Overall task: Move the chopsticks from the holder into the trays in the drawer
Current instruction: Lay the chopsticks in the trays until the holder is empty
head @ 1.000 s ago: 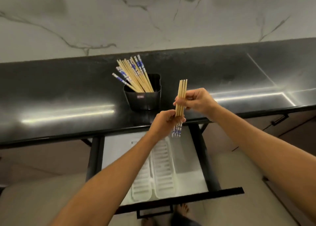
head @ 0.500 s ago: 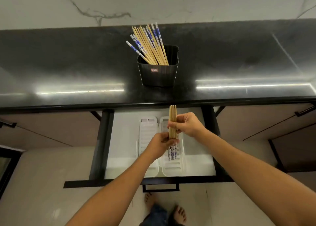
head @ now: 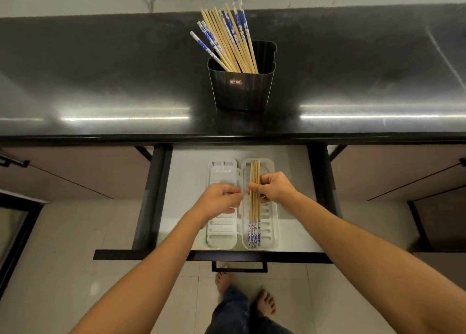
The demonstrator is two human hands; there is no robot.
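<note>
Right hand [head: 273, 187] pinches a chopstick bundle [head: 254, 207] over the right tray [head: 273, 222]; left hand [head: 222, 198] sits beside it, fingers loosely curled, holding nothing.

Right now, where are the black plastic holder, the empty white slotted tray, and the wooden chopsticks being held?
Black plastic holder [head: 242, 91], head view, front wall.
Empty white slotted tray [head: 222, 235], head view, near end.
Held wooden chopsticks [head: 254, 211], head view, bare shafts below the right hand [head: 273, 186].

Left tray [head: 222, 235] half hidden (forearm).
</note>
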